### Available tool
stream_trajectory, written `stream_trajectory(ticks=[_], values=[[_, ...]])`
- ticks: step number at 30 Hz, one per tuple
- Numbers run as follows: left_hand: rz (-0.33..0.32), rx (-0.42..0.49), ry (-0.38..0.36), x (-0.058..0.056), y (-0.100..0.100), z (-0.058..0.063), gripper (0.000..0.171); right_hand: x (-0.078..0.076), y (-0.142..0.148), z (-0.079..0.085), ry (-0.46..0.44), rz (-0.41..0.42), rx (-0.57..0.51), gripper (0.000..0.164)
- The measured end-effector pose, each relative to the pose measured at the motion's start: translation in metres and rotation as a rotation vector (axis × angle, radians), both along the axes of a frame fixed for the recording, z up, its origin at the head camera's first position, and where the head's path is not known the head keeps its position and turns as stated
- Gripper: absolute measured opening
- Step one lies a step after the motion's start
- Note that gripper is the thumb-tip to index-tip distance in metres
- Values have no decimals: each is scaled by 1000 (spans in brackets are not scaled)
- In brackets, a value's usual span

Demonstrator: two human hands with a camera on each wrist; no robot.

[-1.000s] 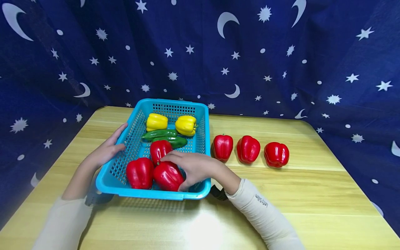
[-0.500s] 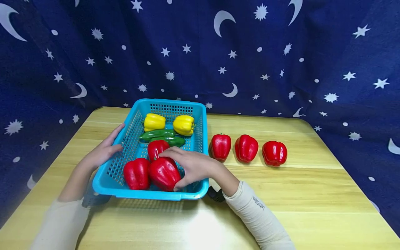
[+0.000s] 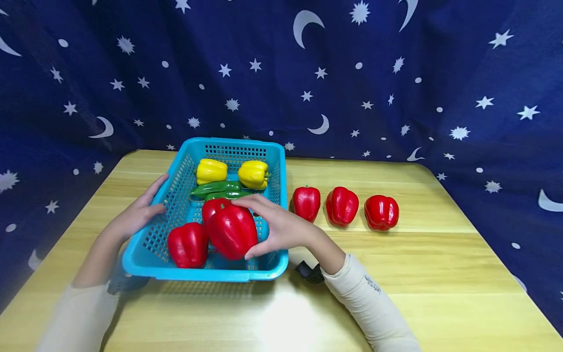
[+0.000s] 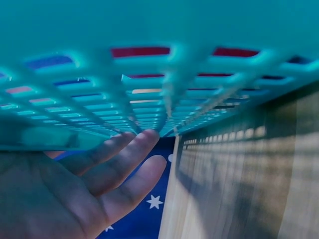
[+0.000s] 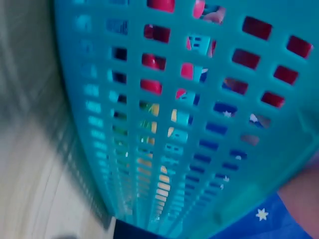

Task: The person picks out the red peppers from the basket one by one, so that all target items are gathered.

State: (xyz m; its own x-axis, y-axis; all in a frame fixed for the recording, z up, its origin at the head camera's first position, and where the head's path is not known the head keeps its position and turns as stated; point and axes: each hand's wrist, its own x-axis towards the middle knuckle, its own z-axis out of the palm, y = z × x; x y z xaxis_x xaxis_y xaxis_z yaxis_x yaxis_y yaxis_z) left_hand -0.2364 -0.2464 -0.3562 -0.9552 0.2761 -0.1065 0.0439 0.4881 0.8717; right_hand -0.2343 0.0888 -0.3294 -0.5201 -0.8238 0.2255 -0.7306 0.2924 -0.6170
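My right hand grips a red bell pepper from its right side, thumb low and fingers over the top. The pepper is held inside the blue plastic basket, partly covering another red bell pepper. A further red bell pepper lies to its left. At the basket's left side my left hand holds the rim, thumb over the edge. Its other fingers lie along the outside wall in the left wrist view. In the right wrist view, red shows through the holes of the basket wall.
Two yellow bell peppers and two long green peppers lie in the basket's far part. Three red bell peppers stand in a row on the wooden table, right of the basket. A blue star-patterned cloth hangs behind.
My right hand has raised the red bell pepper slightly off its place in the basket, so it now overlaps the one behind. The left hand stays on the rim. The whole view shifts a little.
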Motion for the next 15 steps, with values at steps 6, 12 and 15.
stream_trajectory(ticks=[6, 12, 15], values=[[2, -5, 0, -1, -2, 1, 76, 0, 13, 4, 8, -95, -32, 91], [-4, 0, -5, -1, -1, 0, 76, 0, 27, 11, 63, -155, -59, 91], [-7, 4, -6, -1, 0, 0, 76, 0, 37, 13, 68, -183, -64, 92]])
